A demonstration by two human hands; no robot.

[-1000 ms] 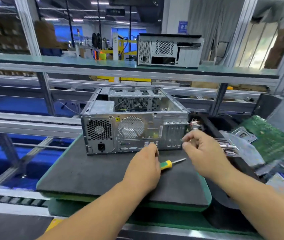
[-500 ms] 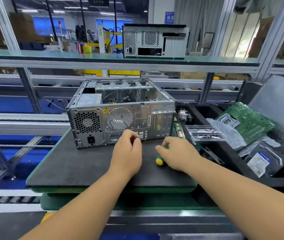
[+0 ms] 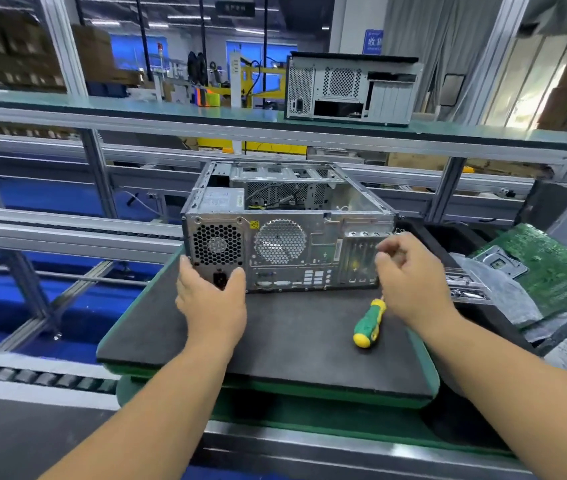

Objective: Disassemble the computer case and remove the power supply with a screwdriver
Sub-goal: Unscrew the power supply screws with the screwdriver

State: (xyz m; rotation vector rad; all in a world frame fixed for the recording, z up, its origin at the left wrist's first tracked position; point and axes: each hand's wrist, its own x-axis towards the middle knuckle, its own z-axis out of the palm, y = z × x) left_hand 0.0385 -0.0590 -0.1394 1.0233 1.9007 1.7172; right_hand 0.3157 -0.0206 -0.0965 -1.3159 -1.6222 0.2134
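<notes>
Factory racking of aluminium rails and a green-topped shelf fills the background, and nearer lies a dark foam mat (image 3: 275, 327) on a green-edged board.

On that mat the left hand (image 3: 211, 299) reaches forward with its fingers spread and fairly straight, thumb and forefinger set apart on either side of the power socket at the lower left corner of the computer case (image 3: 285, 237); they lie against the rear panel without curling round anything. The power supply (image 3: 218, 242), with its honeycomb fan grille, sits inside that same corner, just above the fingertips.

The right hand (image 3: 410, 278) hovers at the case's right end, in front of the expansion slots, fingers loosely curled; whether they pinch anything small I cannot tell. Just below it a green and yellow screwdriver (image 3: 368, 323) lies loose on the mat, apart from both hands.

Right of the mat a green motherboard (image 3: 545, 268) rests in a black tray. A second computer case (image 3: 348, 90) stands on the shelf behind.
</notes>
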